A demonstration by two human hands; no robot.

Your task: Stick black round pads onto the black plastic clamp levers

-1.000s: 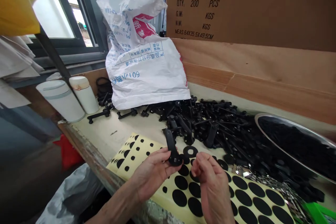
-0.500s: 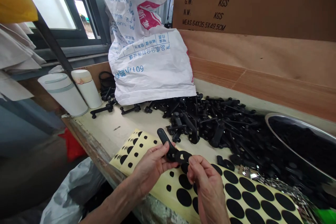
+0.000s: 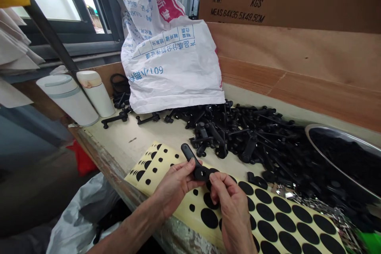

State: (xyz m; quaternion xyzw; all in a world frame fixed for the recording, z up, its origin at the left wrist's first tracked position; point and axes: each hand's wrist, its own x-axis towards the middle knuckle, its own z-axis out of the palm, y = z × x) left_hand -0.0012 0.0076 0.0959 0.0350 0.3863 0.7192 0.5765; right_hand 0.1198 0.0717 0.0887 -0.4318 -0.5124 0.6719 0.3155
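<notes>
The person's left hand (image 3: 175,187) is closed around a black plastic lever-type part (image 3: 193,165), gripping it near its round head with the thumb on top and the arm of the part angling up and away over the table. The right hand (image 3: 231,210) is closing in a tight pinch, its fingertips (image 3: 214,182) pressing on a black disc (image 3: 213,171) that is touching the head of the part; the fit between them is partly hidden by the fingers. Both hands are working above a yellow-backed sheet of black adhesive dots (image 3: 268,214), which is lying along the near edge of the table (image 3: 127,139), with some dots already gone from it. Behind the hands, a heap of black plastic parts (image 3: 247,139) is spreading along the back edge, and a steel bowl (image 3: 324,137) filled with similar black pieces is sitting at the right. Loose metal clips (image 3: 327,210) are lying at the right end of the sheet. A white woven sack (image 3: 172,67) is standing against the back edge, and two white containers (image 3: 68,101) (image 3: 97,95) are standing in the back left corner.
</notes>
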